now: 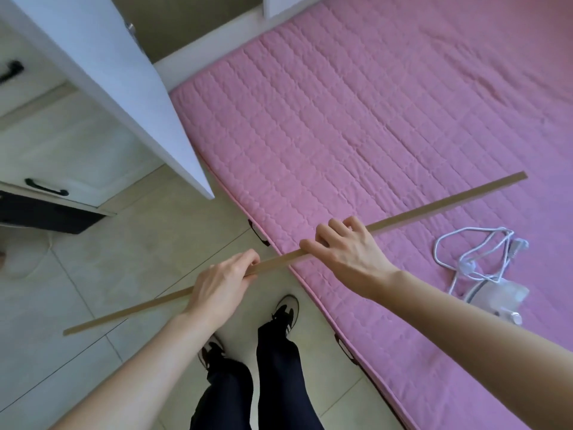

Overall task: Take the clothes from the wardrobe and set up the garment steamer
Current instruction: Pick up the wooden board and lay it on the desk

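Both my left hand (221, 282) and right hand (344, 248) fingers closed around the wooden rod (446, 201) at frame centre; steamer (496, 297) lies lower right on bed (372, 119); judgement: keep rod level, grip evenly.

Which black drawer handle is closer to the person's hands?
The lower black drawer handle, on the drawer just above the floor; the other black handle sits higher, at the left edge.
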`<action>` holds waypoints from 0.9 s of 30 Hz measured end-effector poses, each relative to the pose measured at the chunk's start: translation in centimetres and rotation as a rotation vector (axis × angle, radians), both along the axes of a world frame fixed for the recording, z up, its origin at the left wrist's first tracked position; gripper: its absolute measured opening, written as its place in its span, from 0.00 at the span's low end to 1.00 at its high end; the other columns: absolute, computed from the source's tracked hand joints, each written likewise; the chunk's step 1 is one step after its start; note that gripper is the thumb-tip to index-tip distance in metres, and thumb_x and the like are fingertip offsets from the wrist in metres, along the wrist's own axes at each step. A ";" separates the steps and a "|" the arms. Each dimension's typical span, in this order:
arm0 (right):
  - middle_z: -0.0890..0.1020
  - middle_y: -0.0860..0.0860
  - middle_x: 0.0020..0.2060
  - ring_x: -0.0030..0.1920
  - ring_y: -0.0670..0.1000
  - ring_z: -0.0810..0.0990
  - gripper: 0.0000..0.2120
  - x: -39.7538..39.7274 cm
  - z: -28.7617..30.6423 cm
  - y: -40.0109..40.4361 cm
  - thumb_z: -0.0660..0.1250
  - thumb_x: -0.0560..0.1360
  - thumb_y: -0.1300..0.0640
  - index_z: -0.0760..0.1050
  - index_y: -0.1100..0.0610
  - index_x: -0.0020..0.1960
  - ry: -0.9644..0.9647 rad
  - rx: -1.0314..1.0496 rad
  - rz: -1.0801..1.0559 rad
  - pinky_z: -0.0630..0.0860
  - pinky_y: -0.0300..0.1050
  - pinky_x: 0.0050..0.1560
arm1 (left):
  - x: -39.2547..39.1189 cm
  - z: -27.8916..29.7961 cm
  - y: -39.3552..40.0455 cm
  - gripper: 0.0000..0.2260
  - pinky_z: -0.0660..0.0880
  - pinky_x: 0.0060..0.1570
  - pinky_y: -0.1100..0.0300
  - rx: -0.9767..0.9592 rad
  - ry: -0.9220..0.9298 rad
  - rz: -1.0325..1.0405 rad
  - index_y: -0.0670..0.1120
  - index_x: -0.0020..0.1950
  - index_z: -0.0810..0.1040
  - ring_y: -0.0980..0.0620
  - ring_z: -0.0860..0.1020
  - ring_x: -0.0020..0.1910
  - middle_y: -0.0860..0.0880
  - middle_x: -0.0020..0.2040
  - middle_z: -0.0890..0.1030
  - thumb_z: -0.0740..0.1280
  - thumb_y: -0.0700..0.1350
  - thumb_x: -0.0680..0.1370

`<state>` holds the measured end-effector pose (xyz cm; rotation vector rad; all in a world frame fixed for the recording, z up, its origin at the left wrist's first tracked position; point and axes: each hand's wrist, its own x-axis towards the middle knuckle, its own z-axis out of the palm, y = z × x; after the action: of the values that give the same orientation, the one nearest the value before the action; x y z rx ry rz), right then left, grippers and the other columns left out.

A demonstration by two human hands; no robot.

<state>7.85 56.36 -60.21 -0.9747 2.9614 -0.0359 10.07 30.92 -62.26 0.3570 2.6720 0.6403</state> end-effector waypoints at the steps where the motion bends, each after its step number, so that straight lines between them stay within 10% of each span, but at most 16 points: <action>1: 0.73 0.51 0.40 0.37 0.53 0.71 0.20 0.4 0.7 -1.0 0.51 0.74 0.69 0.75 0.52 0.54 0.023 -0.015 -0.005 0.67 0.49 0.40 | 0.4 0.7 -0.9 0.09 0.73 0.34 0.55 -0.004 0.014 0.005 0.54 0.52 0.72 0.46 0.81 0.40 0.57 0.49 0.81 0.70 0.47 0.76; 6: 0.73 0.49 0.40 0.39 0.53 0.71 0.18 3.0 4.5 -5.6 0.68 0.68 0.68 0.75 0.51 0.54 0.033 -0.091 -0.060 0.69 0.50 0.43 | 3.2 5.3 -5.5 0.07 0.63 0.27 0.59 -0.119 0.160 -0.020 0.54 0.50 0.73 0.48 0.80 0.35 0.56 0.44 0.79 0.69 0.48 0.76; 17: 0.75 0.48 0.41 0.41 0.54 0.74 0.16 10.6 13.2 -16.3 0.71 0.70 0.64 0.76 0.50 0.54 0.024 -0.222 -0.135 0.66 0.48 0.44 | 11.3 13.8 -16.5 0.06 0.72 0.37 0.53 -0.190 0.490 -0.028 0.49 0.54 0.76 0.48 0.76 0.41 0.53 0.44 0.79 0.65 0.43 0.78; 27: 0.75 0.46 0.40 0.40 0.53 0.75 0.13 16.7 17.1 -27.0 0.71 0.72 0.61 0.77 0.49 0.53 0.019 -0.259 -0.077 0.67 0.48 0.44 | 19.6 19.5 -26.5 0.06 0.63 0.41 0.58 -0.178 0.423 0.115 0.51 0.51 0.74 0.51 0.75 0.42 0.56 0.42 0.77 0.68 0.42 0.76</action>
<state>24.52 29.37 -43.08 -0.8846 3.0643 -0.4243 29.71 4.40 -42.76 0.3196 3.1444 0.3858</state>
